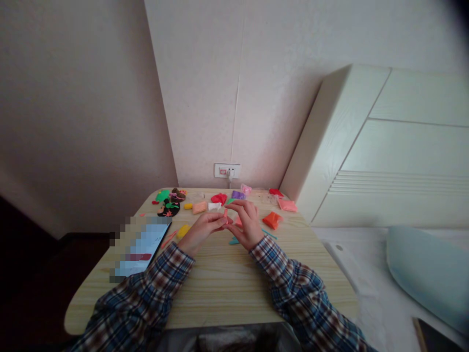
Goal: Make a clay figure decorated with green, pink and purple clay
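Note:
A small piece of pink modelling clay (226, 218) is held up above the table between both hands, with a thin part standing upright. My left hand (205, 229) pinches its base between thumb and fingertips. From the other side, my right hand (246, 222) curves round the same piece, its index fingertip at the top and its thumb low near the base. The fingers partly hide the clay. Behind and below the right hand lie blue tools (233, 241) and another pink lump (238, 222), both partly covered.
Clay packets lie about, including orange (272, 220), coral (287, 205), peach (200, 208) and purple (238, 195). Finished-looking clay shapes (169, 207) sit at the back left. A tablet (142, 247), partly blurred, lies left on the wooden table (220, 293). A wall socket (227, 170) is behind.

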The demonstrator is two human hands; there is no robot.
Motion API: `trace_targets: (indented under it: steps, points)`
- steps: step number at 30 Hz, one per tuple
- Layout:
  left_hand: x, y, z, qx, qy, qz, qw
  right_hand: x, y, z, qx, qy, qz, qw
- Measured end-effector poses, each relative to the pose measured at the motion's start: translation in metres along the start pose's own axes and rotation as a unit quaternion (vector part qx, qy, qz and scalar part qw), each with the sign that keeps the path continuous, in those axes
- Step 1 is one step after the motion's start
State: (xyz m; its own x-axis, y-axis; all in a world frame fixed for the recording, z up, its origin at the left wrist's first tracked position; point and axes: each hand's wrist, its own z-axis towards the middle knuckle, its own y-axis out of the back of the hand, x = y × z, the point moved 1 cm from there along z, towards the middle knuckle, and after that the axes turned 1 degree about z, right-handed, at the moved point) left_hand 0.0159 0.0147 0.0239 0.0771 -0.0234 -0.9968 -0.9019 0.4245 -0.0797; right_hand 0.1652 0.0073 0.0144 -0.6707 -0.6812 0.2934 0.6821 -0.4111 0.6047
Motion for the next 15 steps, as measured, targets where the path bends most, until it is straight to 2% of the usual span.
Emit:
trace_targets:
  steps: [5,12,15]
  points:
    - [-0.0008,-0.0008,-0.0013,0.018,0.017,0.005,1.0,-0.0011,-0.0005,0.0002,0.006,-0.006,-0.008,1.0]
    - [0.0006,0.001,-0.0007,-0.022,0.03,0.012,0.999,0.0013,-0.0002,0.0001,0.0,-0.001,-0.003,1.0]
    - [0.0013,0.0023,0.0002,-0.002,0.022,0.019,1.0,0.0011,-0.0009,0.0001,0.002,-0.001,-0.004,1.0]
